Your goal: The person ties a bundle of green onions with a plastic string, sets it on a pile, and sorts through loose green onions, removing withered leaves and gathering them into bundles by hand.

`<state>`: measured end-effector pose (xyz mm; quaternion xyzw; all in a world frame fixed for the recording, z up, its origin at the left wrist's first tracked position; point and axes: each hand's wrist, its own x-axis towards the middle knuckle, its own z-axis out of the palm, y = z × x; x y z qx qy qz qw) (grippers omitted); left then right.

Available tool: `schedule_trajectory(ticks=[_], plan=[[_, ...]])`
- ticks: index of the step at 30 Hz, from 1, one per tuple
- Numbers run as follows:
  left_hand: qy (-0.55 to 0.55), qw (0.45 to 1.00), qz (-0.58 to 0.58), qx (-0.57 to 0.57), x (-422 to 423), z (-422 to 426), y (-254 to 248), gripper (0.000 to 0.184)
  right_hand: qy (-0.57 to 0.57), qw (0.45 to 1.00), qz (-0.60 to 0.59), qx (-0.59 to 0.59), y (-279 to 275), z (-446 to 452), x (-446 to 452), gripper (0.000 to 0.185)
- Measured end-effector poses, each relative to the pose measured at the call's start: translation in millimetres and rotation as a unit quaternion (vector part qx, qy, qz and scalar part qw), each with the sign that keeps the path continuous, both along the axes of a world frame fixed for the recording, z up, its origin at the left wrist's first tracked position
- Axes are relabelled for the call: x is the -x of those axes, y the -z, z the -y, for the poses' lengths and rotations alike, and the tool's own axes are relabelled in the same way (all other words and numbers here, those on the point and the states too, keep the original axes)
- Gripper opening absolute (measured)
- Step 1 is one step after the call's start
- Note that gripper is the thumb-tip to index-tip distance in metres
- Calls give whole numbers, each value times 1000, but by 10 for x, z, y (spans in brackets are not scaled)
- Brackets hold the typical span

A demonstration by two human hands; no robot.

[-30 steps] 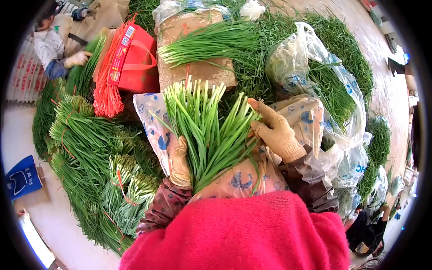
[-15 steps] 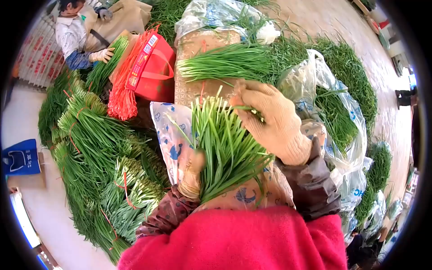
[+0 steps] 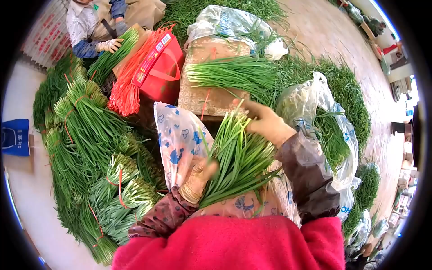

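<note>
A loose bunch of garlic chives (image 3: 236,159) lies tilted across my lap, its pale cut ends pointing away from me. My left hand (image 3: 198,180), in a light glove, is closed around the bunch's left side with the thumb up; the fingers beneath are hidden. At the pale ends, on the right, my gloved right hand (image 3: 270,123) pinches some chive stems, its fingertips slightly blurred. Beneath the bunch is a plastic apron with blue prints (image 3: 180,139). Just beyond, a second bunch of chives (image 3: 229,74) rests on a patterned board (image 3: 193,100) with a red tie under it.
Tied chive bundles (image 3: 90,117) are heaped at the left. A red bag (image 3: 164,74) with red ties (image 3: 128,90) stands front left. Another person's gloved hand (image 3: 109,45) holds chives there. Clear plastic bags (image 3: 353,130) and loose chives (image 3: 351,87) lie on the right.
My right hand has moved down and slightly right, from above the bunch to its pale ends. My left hand still supports the bunch, a little further right. The view has shifted slightly.
</note>
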<state>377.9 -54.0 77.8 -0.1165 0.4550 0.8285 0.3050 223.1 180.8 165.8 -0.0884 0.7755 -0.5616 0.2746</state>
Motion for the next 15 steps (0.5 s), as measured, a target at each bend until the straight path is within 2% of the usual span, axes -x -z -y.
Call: schedule_trajectory(ticks=[2,3,6,8,10,11,12,13,14,15], plan=[[-8,1000,-9,-23,-4,-34,44,48,190,972,82,108,-137,-18,-23,48],[-12,1000,-20,11,-17,-41,67,47,265,930,144,209,-4,-103,-11,43],[-3,998,-33,48,-5,-5,61,48,361,884,102,280,31,-340,139,25],[13,998,6,69,4,16,71,48,455,819,33,347,-47,-549,239,16],[0,998,8,55,-8,-3,68,48,503,791,-47,346,-123,-826,312,17],[-15,999,7,41,-8,-15,66,48,455,838,-66,295,-191,-937,308,19],[-31,999,7,27,-7,-24,65,48,455,838,-66,294,-214,-971,273,19],[30,995,-41,88,77,53,-77,49,385,911,-97,110,-391,-870,167,21],[29,995,-37,88,69,35,-67,49,298,943,-121,-79,-478,-754,36,24],[8,998,-12,58,55,13,-51,49,228,930,-255,-131,-407,-614,-121,25]])
